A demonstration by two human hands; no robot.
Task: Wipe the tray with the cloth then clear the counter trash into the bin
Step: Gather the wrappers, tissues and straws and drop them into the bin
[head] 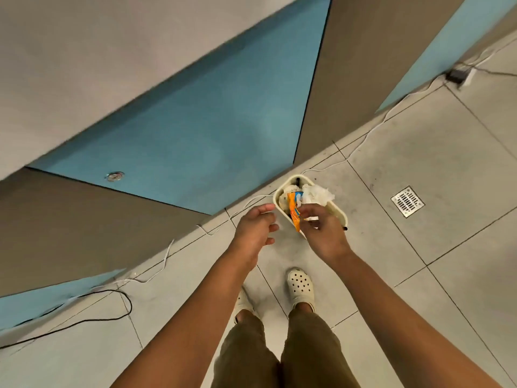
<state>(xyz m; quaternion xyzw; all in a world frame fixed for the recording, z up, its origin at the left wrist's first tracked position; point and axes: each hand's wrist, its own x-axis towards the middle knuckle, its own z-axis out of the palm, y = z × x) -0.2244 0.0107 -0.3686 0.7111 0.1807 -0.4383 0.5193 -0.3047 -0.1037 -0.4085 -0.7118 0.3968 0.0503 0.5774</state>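
The binning step is in hand: the right hand has its fingers clamped on an orange wrapper and white paper, the bin directly below them. The left hand hangs beside, fingers apart and empty. Next, I judge, the right fingers only need to part.

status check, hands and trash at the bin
Right hand gripping orange wrapper and crumpled white paper over the bin. Left hand open, empty. Nothing blocking the drop.

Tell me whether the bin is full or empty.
Nearly full: crumpled white paper sits at the rim of the bin.
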